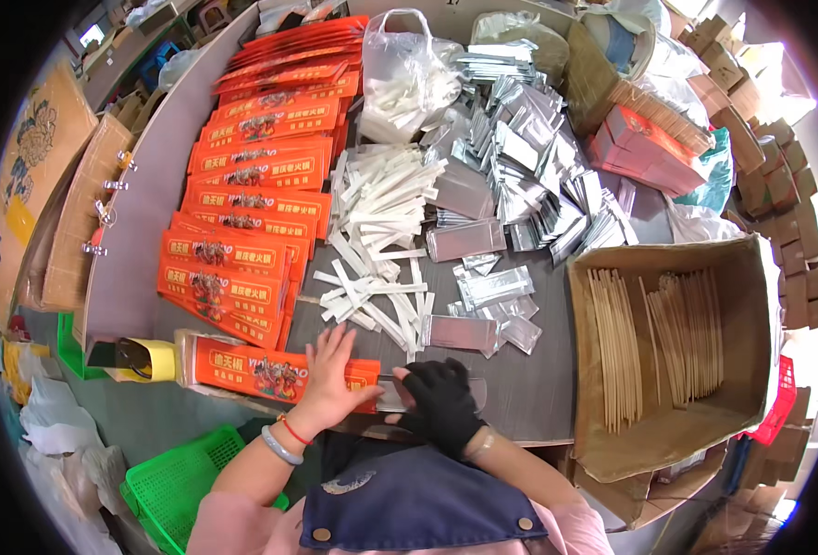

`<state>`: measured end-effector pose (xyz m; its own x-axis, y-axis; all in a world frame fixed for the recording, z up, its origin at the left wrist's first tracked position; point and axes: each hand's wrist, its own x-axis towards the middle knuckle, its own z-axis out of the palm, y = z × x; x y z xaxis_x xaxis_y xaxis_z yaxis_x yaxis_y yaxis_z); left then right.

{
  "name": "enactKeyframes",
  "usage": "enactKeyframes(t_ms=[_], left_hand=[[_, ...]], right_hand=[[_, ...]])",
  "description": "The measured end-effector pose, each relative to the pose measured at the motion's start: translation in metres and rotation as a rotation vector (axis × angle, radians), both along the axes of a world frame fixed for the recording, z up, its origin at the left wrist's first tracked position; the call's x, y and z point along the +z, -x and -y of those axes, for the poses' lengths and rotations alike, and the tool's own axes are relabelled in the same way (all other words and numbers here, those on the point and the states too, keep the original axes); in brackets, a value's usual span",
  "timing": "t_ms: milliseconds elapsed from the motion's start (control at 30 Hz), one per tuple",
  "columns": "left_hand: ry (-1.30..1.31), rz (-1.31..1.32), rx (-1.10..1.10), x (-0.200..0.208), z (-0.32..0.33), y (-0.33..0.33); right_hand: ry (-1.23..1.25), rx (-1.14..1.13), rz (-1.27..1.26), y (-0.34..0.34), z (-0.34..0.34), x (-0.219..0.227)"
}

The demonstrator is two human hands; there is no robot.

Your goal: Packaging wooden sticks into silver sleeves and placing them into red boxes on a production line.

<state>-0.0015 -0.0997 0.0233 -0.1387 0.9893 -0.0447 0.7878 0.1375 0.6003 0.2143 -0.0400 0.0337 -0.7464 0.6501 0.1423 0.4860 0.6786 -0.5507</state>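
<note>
My bare left hand lies with fingers spread over the right part of a long red printed packet at the table's near edge. My right hand, in a black fingerless glove, rests just to the right with thumb and fingers apart. Under and beside it shows a clear plastic sleeve end, which continues from the red packet. Beyond my hands lie loose white paper strips and silver foil sachets. Overlapping red packets run up the table's left side.
At right stands a cardboard box holding wooden chopsticks. A clear bag of white pieces and a heap of foil sachets lie farther back. A yellow-wrapped piece sits by the left edge. On the floor is a green basket.
</note>
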Motion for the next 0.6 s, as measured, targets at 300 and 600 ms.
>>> enactKeyframes(t_ms=[300,600], left_hand=[[-0.284,-0.329,-0.116,-0.027,-0.113,0.019],[-0.351,-0.113,-0.290,-0.017,-0.102,-0.052]], right_hand=[[-0.324,-1.038,0.317,-0.221,-0.029,-0.015],[-0.114,-1.126,0.922,-0.220,-0.027,-0.018]])
